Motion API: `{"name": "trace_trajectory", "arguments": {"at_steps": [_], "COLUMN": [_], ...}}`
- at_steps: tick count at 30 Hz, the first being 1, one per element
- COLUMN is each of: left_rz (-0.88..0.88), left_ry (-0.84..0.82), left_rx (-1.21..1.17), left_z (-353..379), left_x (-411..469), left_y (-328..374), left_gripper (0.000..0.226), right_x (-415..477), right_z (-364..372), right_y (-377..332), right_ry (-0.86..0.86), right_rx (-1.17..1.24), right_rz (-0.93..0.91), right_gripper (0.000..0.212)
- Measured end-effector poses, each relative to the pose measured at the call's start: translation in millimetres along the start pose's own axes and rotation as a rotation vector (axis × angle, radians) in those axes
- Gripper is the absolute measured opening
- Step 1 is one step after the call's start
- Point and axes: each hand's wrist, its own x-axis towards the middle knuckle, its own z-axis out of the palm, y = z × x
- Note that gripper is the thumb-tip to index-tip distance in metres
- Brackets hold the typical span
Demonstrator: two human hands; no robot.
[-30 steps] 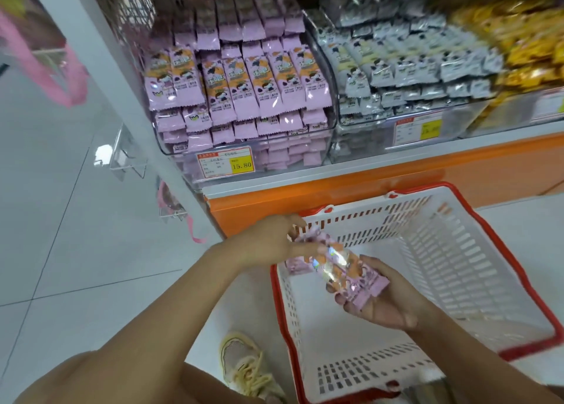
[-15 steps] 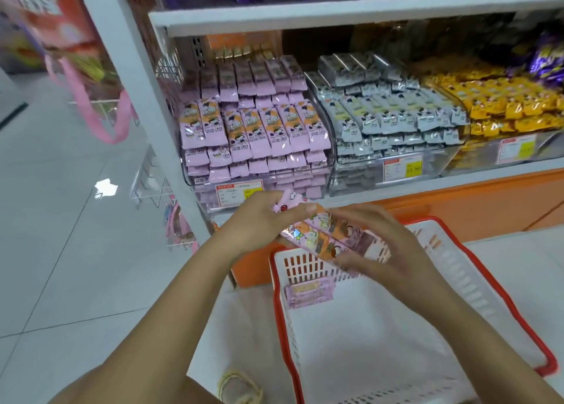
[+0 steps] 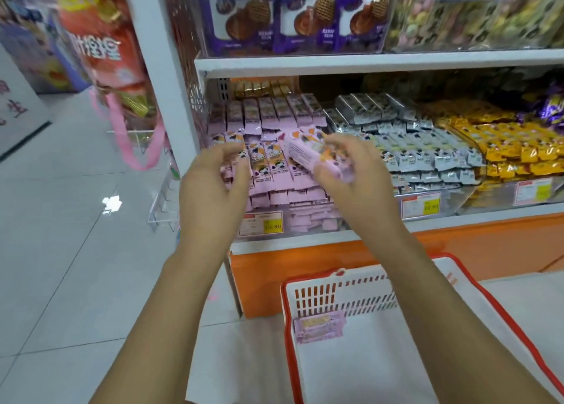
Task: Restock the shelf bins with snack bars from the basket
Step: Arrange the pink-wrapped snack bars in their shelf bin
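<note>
Shelf bin (image 3: 311,219) front, bars (image 3: 317,153) now higher.

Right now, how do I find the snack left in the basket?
Look down at the white basket with the red rim on the floor in front of the shelf. In its left corner nearest the shelf lies a pink pack. It is the only thing seen in there; the other pink bars sit up in the shelf bin.

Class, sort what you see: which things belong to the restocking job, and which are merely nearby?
Job: held pink bars, right hand, left hand, pink-bar bin, basket, leftover bars inside it.
Nearby: grey bars, yellow snacks, purple biscuit boxes, pink strap.
</note>
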Motion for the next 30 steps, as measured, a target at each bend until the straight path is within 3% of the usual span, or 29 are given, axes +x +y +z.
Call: {"name": "trace_trajectory", "arguments": {"at_steps": [4, 7, 12, 20, 24, 26, 28, 30], "left_rz": [0.058, 0.080, 0.155, 0.168, 0.215, 0.263, 0.247, 0.225], "left_ry": [-0.116, -0.204, -0.243, -0.280, -0.136, -0.088, -0.192, -0.428], "left_rx": [0.195, 0.269, 0.328, 0.295, 0.227, 0.190, 0.155, 0.200], "left_z": [2, 9, 6, 1, -6, -9, -6, 5], "left_x": [9, 6, 10, 10, -2, -13, -27, -42], "left_y": [-23, -34, -42, -47, -37, -31, -26, -25], "left_gripper": [0.050, 0.059, 0.056, 0.057, 0.048, 0.032, 0.019, 0.029], "right_x": [29, 30, 14, 8, -7, -25, -46, -70], "right_z": [50, 77, 103, 100, 71, 49, 32, 25], "right_y": [-19, -30, -39, -30, -16, 4, 33, 71], "right_ry": [0.045, 0.058, 0.006, -0.055, 0.067, 0.010, -0.104, -0.220], "right_rx": [-0.104, -0.240, -0.265, -0.218, 0.020, 0.039, -0.034, -0.128], "right_rz": [-0.011, 0.031, 0.004, -0.065, -0.216, -0.269, -0.299, -0.248], "right_gripper": [0.025, 0.031, 0.045, 0.044, 0.029, 0.019, 0.025, 0.029]}}
